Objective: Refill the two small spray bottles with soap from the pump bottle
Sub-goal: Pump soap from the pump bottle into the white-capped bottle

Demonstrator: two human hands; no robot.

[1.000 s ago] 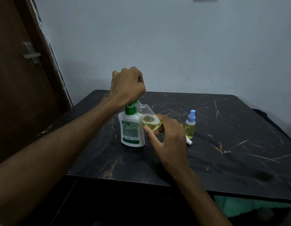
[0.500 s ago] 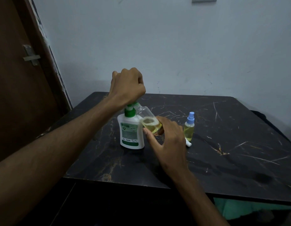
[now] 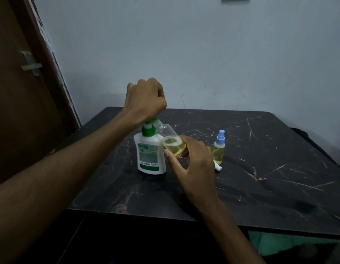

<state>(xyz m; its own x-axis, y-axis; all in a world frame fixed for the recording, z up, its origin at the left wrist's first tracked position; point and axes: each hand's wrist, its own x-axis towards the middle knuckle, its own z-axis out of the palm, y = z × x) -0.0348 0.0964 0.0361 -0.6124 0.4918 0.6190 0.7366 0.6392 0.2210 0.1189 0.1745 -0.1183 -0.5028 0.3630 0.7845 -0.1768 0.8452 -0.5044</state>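
The open spray bottle [image 3: 172, 139], clear and about a third full of yellow soap, was tilted with its mouth up under the green pump head of the soap bottle [image 3: 150, 155]. The right hand [image 3: 192, 164] pinched its lower end between thumb and fingers. The left hand [image 3: 145, 100], curled into a fist, sat on top of the pump, hiding the nozzle. The white soap bottle stood upright on the dark counter [image 3: 260, 187]. Just right of the hand stood the second spray bottle [image 3: 219, 149], blue-capped and mostly full, with a white sprayer cap [image 3: 217, 167] lying at its base.
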